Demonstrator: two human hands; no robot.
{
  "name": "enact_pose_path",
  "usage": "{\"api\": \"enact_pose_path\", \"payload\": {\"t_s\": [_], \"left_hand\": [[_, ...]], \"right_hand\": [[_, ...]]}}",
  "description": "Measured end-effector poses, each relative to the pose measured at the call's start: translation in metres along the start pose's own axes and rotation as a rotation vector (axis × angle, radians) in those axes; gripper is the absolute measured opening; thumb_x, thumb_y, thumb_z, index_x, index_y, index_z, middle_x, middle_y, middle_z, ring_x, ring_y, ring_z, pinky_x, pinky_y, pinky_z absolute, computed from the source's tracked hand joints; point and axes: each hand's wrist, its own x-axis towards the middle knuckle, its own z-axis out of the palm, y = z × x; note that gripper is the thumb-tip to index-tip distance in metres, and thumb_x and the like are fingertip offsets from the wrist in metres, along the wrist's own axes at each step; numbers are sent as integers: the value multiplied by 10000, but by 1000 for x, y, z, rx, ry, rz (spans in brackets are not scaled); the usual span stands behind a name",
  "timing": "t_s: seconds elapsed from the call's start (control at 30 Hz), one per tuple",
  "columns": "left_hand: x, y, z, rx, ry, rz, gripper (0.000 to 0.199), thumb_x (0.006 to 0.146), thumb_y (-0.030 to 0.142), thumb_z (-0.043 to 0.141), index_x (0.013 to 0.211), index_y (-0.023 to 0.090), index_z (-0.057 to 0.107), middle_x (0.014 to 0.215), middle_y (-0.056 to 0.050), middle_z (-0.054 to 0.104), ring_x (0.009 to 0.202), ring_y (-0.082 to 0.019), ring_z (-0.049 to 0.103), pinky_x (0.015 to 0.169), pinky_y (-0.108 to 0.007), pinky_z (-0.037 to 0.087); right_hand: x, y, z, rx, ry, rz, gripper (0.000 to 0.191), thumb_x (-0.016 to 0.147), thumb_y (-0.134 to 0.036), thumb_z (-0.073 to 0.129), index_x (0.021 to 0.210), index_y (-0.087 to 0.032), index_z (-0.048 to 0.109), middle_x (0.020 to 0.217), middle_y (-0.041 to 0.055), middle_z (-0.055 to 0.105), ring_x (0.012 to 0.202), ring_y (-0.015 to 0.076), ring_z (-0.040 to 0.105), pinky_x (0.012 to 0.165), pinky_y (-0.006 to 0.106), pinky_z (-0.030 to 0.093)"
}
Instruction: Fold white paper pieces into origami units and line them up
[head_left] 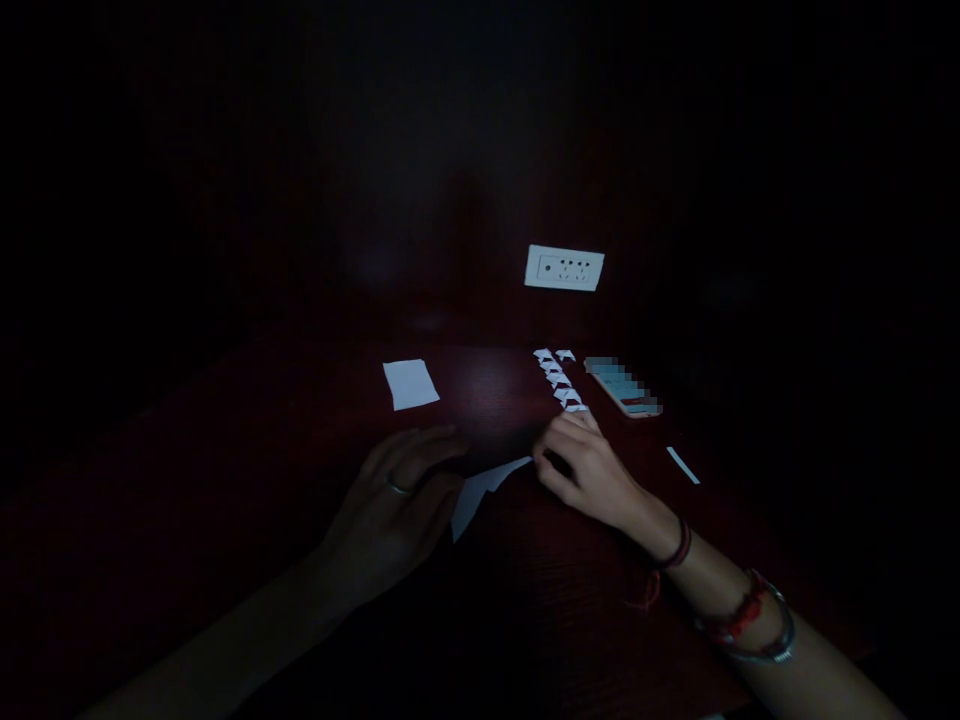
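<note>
A white sheet of paper (pixel 471 497), folded on a slant, lies on the dark red table between my hands. My left hand (pixel 409 490), with a ring on one finger, is at its left edge. Its fingers are stretched out and the thumb is apart from them. The fingers of my right hand (pixel 585 465) are curled, with the fingertips and thumb at the sheet's narrow right corner. Just beyond that hand runs a row of small folded white paper pieces (pixel 557 380). The nearest piece is partly covered by the knuckles.
A flat white square of paper (pixel 411 385) lies at the back left. On the right are a phone (pixel 621 388) with a lit screen and a thin paper strip (pixel 683 465). One folded piece (pixel 565 355) sits beside the row. A socket plate (pixel 564 268) is on the wall behind.
</note>
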Motion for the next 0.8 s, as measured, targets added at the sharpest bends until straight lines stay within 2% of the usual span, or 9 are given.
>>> {"api": "enact_pose_path", "payload": {"t_s": [0.13, 0.2, 0.27, 0.33, 0.47, 0.53, 0.6, 0.7, 0.8], "left_hand": [[-3, -9, -3, 76, 75, 24, 123, 724, 63, 534, 802, 156, 561, 999, -53, 534, 1019, -235, 460, 874, -416, 362], [-3, -7, -4, 72, 81, 89, 166, 727, 57, 523, 835, 178, 559, 971, -29, 561, 1014, -220, 469, 889, -413, 346], [-3, 1, -4, 8, 26, 168, 215, 739, 57, 493, 882, 205, 554, 963, -4, 579, 1008, -201, 478, 898, -397, 337], [-3, 11, -1, -119, -94, 201, 237, 756, 75, 447, 910, 225, 546, 965, 10, 584, 985, -189, 492, 880, -375, 355], [-10, 27, 11, -281, -381, -79, 242, 792, 97, 390, 959, 208, 525, 924, -20, 568, 811, -152, 536, 709, -281, 451], [-15, 30, 14, -332, -456, -14, 160, 786, 149, 440, 895, 193, 549, 980, -48, 531, 834, -178, 519, 718, -304, 444], [-18, 28, 15, -424, -512, -29, 111, 777, 182, 482, 863, 193, 550, 998, -47, 501, 843, -171, 507, 722, -289, 446], [-18, 22, 15, -560, -503, -162, 178, 781, 177, 481, 953, 207, 513, 1037, -42, 453, 893, -157, 482, 750, -267, 446], [-18, 14, 24, -547, -375, -365, 260, 782, 133, 453, 1027, 217, 472, 1109, -51, 378, 978, -172, 436, 771, -286, 448]], "right_hand": [[0, 11, 0, 49, 43, 88, 99, 770, -166, 442, 722, -155, 528, 707, 16, 510, 716, 137, 446, 721, 300, 324], [0, 11, 2, 178, 25, 102, 116, 779, -207, 462, 849, -156, 539, 757, 19, 524, 720, 126, 465, 697, 275, 358], [0, 7, 5, 321, -42, 104, 272, 781, -262, 483, 1032, -158, 493, 801, 20, 537, 707, 112, 482, 665, 249, 391], [0, 1, 8, 428, -137, 110, 364, 784, -301, 484, 1117, -158, 452, 811, 19, 552, 686, 102, 497, 643, 234, 411], [-2, -2, 16, 561, -354, 126, 343, 774, -311, 501, 1082, -159, 503, 795, 13, 577, 690, 98, 522, 640, 228, 430], [-3, 0, 19, 564, -412, 148, 351, 741, -286, 548, 1070, -167, 519, 799, 9, 581, 696, 101, 528, 645, 230, 431], [-4, 1, 22, 531, -403, 182, 359, 713, -235, 579, 1062, -170, 527, 818, 10, 584, 703, 104, 530, 648, 233, 428], [-4, 0, 26, 497, -382, 182, 322, 700, -148, 572, 1020, -171, 550, 861, 12, 595, 711, 103, 531, 658, 233, 419], [-3, -2, 27, 460, -374, 145, 258, 687, -110, 569, 938, -168, 582, 870, 11, 595, 715, 101, 526, 659, 227, 409]]}}
